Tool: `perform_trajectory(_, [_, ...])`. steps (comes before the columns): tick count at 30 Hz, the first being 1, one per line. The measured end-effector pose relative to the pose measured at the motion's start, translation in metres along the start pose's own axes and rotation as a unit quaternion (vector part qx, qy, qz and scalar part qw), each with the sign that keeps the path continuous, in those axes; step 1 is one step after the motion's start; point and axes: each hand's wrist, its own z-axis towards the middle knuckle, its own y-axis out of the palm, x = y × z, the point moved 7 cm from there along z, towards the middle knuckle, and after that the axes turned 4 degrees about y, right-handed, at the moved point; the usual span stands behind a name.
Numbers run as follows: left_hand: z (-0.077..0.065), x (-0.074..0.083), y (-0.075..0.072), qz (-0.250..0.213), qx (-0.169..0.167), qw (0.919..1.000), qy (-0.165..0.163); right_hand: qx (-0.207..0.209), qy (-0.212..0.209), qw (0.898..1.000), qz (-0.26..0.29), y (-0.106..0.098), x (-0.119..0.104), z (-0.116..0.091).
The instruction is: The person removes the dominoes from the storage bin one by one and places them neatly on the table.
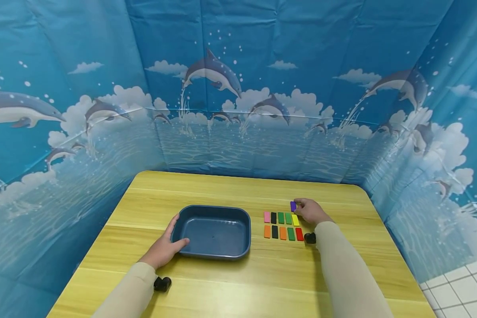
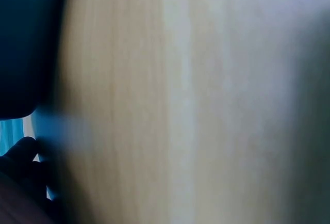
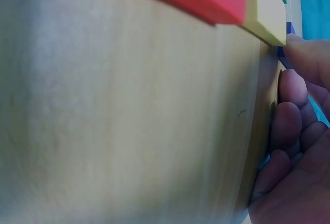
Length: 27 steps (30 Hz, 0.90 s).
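Note:
My left hand (image 1: pixel 165 246) holds the near left side of a dark blue plastic basin (image 1: pixel 248 227), thumb over its rim and fingers along the outer wall. In the left wrist view the basin is a dark shape at the left edge. With thumb and fingertips, my right hand (image 1: pixel 311 212) pinches a small purple block (image 1: pixel 293 206) at the back right of the block rows. Just in front of the purple block lies a yellow block (image 1: pixel 295 220), and nearer me a red block (image 1: pixel 299 234). In the right wrist view the thumb mostly hides the purple block.
Two rows of flat blocks lie right of the basin, among them a pink block (image 1: pixel 267 217), a black block (image 1: pixel 274 232), an orange block (image 1: pixel 283 233) and a green block (image 1: pixel 291 234). The wooden table (image 1: pixel 238 287) meets a dolphin-print curtain (image 1: pixel 238 145) behind.

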Motion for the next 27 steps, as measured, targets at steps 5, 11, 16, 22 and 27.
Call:
perform_trajectory(5, [-0.001, 0.001, 0.000, 0.000, 0.000, 1.0000, 0.002, -0.002, 0.001, 1.000, 0.000, 0.001, 0.000, 0.001])
perform_trajectory(11, [0.000, 0.001, 0.000, 0.004, -0.001, 1.0000, 0.000, 0.000, 0.004, 1.000, -0.007, 0.001, -0.001, -0.004])
perform_trajectory(16, [0.002, 0.000, 0.001, 0.002, -0.003, 1.0000, -0.001, 0.002, -0.003, 1.000, -0.002, 0.001, 0.000, -0.007])
perform_trajectory(22, [0.004, -0.003, 0.003, -0.006, -0.007, 0.9999, -0.008, -0.008, -0.006, 1.000, 0.020, 0.001, 0.006, -0.007])
perform_trajectory(27, [0.001, -0.003, 0.003, 0.003, -0.007, 1.0000, -0.007, -0.006, -0.008, 1.000, 0.013, 0.002, 0.012, -0.010])
